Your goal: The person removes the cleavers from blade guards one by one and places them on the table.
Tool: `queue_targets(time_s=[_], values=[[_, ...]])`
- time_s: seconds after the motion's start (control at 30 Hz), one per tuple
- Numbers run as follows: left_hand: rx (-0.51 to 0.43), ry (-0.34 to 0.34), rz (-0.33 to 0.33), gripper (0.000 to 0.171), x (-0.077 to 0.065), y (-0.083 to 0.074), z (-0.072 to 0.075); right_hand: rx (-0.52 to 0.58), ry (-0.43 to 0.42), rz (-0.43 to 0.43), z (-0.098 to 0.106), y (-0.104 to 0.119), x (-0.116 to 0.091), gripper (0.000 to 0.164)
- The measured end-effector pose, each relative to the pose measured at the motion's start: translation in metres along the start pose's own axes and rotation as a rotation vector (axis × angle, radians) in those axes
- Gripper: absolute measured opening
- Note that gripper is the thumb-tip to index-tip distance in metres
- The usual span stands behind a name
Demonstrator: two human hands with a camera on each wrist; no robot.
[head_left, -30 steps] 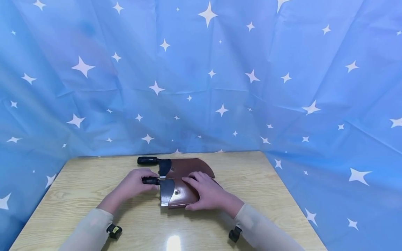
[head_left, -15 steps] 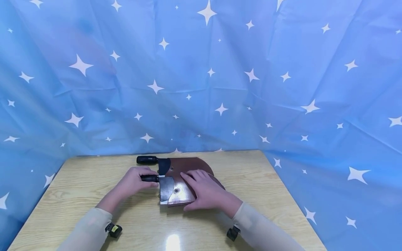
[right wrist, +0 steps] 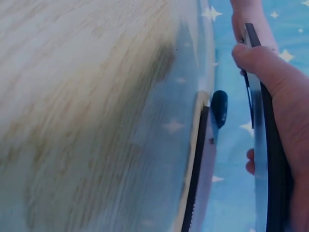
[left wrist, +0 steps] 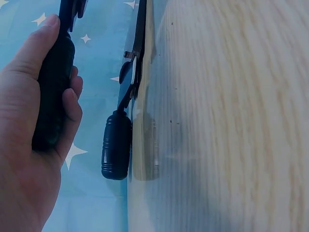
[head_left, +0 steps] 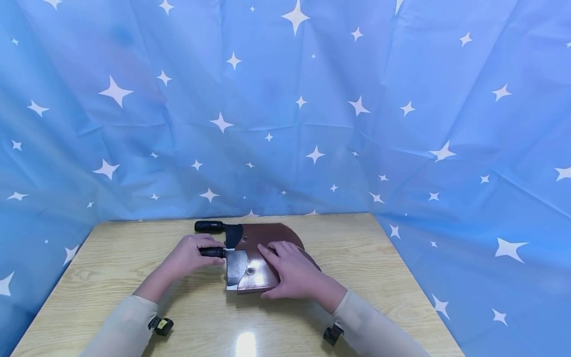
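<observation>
Sheathed cleaver [head_left: 254, 272] above tabletop [head_left: 352, 267], well off side edges [head_left: 415, 285]

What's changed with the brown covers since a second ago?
The near cover and its handle shifted slightly up the head view; whether lifted or pushed away, I can't tell. The left hand keeps holding the handle, the right hand the near cover. The far cover stayed put.

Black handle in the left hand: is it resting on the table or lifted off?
Lifted off: in the left wrist view, blue backdrop shows between the table and the black handle that the left hand grips.
</observation>
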State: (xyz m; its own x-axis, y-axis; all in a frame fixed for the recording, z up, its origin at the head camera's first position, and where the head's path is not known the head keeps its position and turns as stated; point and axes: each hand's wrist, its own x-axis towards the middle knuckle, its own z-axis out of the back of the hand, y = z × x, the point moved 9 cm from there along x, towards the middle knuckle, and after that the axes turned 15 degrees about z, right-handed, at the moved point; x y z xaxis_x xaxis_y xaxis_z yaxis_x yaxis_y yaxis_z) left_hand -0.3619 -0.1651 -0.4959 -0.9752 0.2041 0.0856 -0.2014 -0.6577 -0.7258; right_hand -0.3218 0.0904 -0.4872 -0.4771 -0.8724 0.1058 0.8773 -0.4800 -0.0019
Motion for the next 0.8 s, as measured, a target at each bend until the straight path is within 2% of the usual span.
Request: queue_targets(time_s=[0.4,0.8], values=[[0.021,0.009,-0.035,0.04,-0.0003,-0.0031,0.0029,-0.018,-0.019,0.011,0.0057,0.0019,0.0,0.129],[0.029,0.02,-0.005,0.044,0.0001,-0.001,0.0058,-0.023,-0.028,0.026,0.0084,0.0018,0.0031,0.126]])
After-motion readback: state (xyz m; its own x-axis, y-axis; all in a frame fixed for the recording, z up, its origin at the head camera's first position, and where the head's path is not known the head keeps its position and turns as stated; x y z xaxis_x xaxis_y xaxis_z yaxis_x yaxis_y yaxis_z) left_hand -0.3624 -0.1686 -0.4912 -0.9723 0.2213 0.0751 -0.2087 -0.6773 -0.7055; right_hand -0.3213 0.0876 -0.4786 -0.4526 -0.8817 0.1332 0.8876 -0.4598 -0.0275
